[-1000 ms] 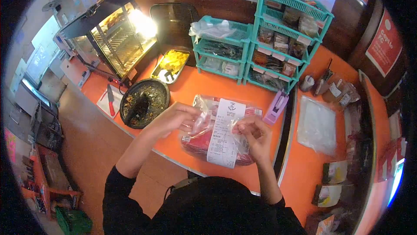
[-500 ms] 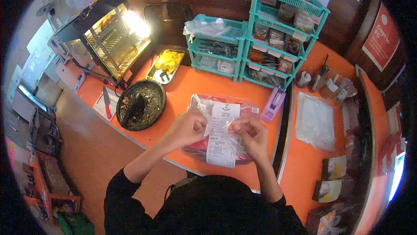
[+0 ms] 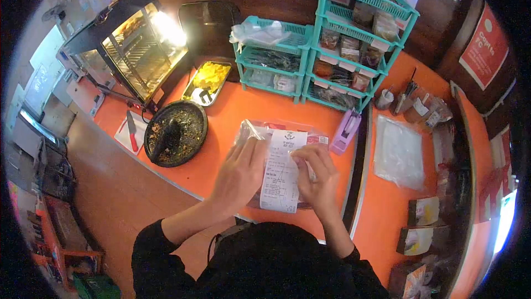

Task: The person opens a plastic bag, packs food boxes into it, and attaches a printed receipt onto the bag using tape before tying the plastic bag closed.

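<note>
A clear plastic bag (image 3: 255, 129) with red contents lies on the orange counter in front of me. On top of it is a long white printed receipt (image 3: 281, 174). My left hand (image 3: 239, 169) rests over the bag's left side, fingers stretched out and lying flat beside the receipt. At the receipt's right edge, my right hand (image 3: 316, 172) is curled, thumb and forefinger closed near the paper and plastic; what they hold, if anything, is too small to tell.
Left are a stone mortar (image 3: 176, 133), a red-handled knife (image 3: 133, 133), a metal tray (image 3: 220, 90) with yellow pieces and a lit glass cabinet (image 3: 133, 45). Behind stand teal racks (image 3: 303, 67). A purple tape dispenser (image 3: 346, 132) and plastic sheets (image 3: 399, 152) are right.
My left hand has opened from a pinch and come down flat on the bag's left side. My right hand has shifted slightly, its fingers more curled. The view has moved a little.
</note>
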A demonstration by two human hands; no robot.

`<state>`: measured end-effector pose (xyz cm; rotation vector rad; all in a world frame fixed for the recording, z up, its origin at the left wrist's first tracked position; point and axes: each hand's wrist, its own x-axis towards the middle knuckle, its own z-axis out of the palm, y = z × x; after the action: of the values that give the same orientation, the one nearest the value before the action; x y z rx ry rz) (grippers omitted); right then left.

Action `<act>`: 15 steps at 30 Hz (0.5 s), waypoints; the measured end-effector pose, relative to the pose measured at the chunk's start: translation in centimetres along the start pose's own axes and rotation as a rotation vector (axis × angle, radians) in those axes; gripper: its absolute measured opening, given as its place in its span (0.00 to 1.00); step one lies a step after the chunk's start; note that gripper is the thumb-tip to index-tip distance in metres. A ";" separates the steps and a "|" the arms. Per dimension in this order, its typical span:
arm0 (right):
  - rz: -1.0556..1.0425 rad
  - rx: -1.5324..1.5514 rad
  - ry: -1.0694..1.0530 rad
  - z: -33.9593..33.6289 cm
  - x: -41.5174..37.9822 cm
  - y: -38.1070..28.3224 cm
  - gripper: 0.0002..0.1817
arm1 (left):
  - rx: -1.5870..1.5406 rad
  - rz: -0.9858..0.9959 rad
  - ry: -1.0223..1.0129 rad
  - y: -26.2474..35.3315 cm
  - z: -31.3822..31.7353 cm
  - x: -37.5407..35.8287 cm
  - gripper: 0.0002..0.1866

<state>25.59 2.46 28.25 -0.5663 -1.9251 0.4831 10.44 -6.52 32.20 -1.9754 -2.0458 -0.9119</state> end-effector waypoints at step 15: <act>0.114 0.066 -0.110 0.7 0.0 -0.3 0.10 | -0.882 -0.221 0.026 -1.2 4.4 -0.3 0.03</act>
<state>24.91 2.11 28.13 -0.6198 -1.9802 0.6603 10.61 -4.38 28.11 -2.0418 -2.0585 -2.1621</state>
